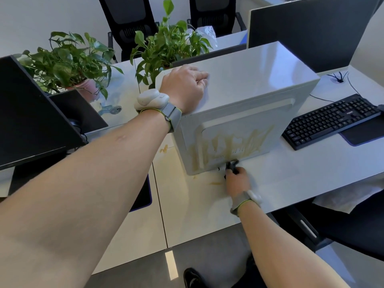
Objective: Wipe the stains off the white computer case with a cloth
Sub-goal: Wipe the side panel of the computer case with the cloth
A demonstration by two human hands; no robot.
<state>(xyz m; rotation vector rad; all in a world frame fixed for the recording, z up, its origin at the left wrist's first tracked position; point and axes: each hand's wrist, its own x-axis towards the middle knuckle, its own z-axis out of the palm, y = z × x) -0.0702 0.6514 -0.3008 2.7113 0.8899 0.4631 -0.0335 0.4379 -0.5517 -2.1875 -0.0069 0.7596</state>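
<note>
Stains (230, 142) lie just above the right hand (238, 180), whose fingers (233, 170) are curled on a dark cloth (232, 164); the case (249, 84) is steadied by the left hand (184, 88), its fingers curled on top.

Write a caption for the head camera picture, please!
Left hand steadies the white computer case while the right hand rubs a dark cloth along its stained side.

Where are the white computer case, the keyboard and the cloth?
white computer case (249, 80): head view, on its top panel.
keyboard (330, 121): head view, on its keys.
cloth (232, 164): head view, on the dark bit above the right hand (238, 180).
</note>
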